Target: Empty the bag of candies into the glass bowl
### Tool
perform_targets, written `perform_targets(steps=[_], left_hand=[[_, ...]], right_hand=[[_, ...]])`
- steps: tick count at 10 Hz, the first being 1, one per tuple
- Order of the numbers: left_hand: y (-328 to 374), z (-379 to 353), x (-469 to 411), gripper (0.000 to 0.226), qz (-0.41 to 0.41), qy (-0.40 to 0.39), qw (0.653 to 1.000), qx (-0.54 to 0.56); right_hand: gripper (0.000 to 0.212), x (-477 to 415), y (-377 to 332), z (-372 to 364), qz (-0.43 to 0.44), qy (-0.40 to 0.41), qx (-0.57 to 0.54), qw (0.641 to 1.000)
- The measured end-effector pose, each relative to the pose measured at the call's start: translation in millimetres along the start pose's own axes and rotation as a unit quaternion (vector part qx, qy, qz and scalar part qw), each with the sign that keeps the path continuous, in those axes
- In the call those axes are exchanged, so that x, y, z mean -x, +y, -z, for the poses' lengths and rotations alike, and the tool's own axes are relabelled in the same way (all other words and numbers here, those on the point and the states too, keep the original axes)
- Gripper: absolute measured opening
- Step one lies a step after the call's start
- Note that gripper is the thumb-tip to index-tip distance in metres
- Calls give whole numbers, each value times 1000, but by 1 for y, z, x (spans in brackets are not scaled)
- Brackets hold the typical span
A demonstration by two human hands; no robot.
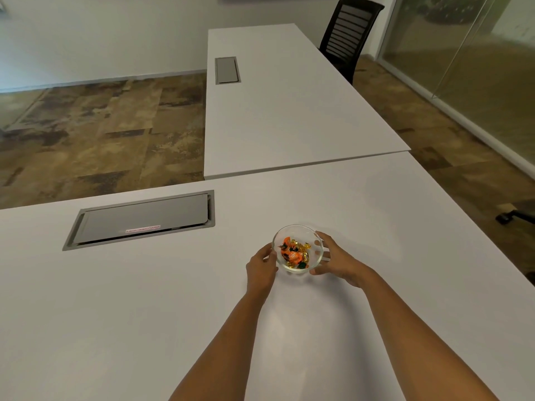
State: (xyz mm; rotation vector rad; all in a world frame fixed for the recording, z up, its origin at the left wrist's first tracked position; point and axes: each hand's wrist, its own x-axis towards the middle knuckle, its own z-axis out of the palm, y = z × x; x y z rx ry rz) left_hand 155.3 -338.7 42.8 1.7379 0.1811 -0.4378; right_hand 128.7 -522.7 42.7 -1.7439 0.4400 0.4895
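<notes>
The glass bowl (297, 248) stands on the white surface (144, 299), a little right of the middle and well ahead of the person, and it holds a small heap of wrapped candies (293, 253) in orange, gold and dark green. No bag shows anywhere in the head view, so I judge the emptying itself to be done, with only the settling of the bowl left.

The left hand (262, 269) cups the near-left wall of the bowl, its fingers curled against the glass. The right hand (333, 260) wraps the right wall, its fingertips (318, 244) showing through the clear rim and its thumb low against the near side. Each grip is closed lightly on the bowl, one from either side. Holding it from both sides like this probably serves to steady or place a smooth round dish that would otherwise slide on a bare top. Both forearms reach out nearly straight, which fits the bowl's position far from the body.

To the left, well apart from the bowl, a grey cable hatch (142, 219) is set flush into the surface. Beyond lies a second white desk (289, 111) with a black chair (347, 33) at its far side.
</notes>
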Motion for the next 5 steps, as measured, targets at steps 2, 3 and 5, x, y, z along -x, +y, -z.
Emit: perform_targets(steps=[2,3,5], left_hand=[[1,0,6,33,0,28,999,-36],[2,2,11,32,1,30,999,-35],[3,12,23,32,-12,16,999,-42]], right_hand=[[90,9,6,-4,25,60,-17,998],[85,15,10,-8,35,87,-33,995],[80,34,9,-21,46,123,-44,990]])
